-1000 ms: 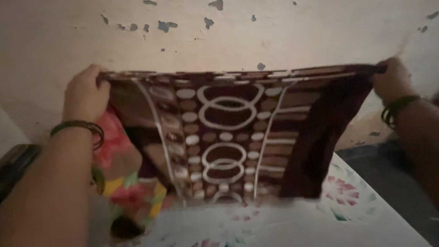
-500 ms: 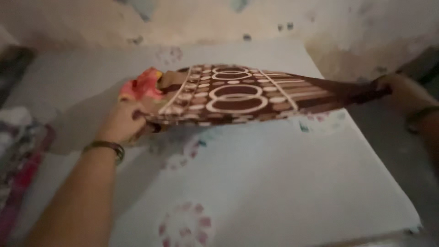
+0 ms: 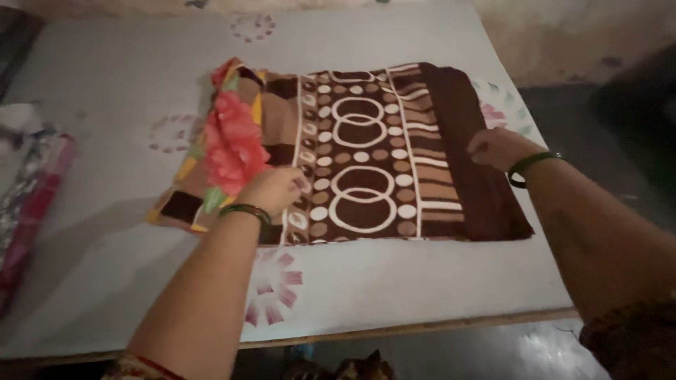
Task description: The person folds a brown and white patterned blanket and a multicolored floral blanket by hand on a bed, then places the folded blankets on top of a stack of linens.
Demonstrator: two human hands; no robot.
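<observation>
A brown pillowcase (image 3: 366, 151) with white rings, dots and stripes lies flat on the white sheet (image 3: 394, 281). A pillow with a red flower print (image 3: 229, 144) sticks out of its left end. My left hand (image 3: 274, 188) rests palm down on the pillowcase near that open end. My right hand (image 3: 496, 148) presses on the dark brown right part. Both wrists wear green bangles. Whether either hand pinches the fabric is not clear.
The sheet-covered surface has faded round flower prints and a wooden front edge (image 3: 422, 329). Folded patterned cloth (image 3: 28, 197) lies at the far left. A dark floor (image 3: 620, 119) lies to the right, with a worn wall behind.
The pillowcase, held up and stretched between both hands, has come down flat onto the sheet. Both hands moved from its corners onto its top surface. The view tilted downward.
</observation>
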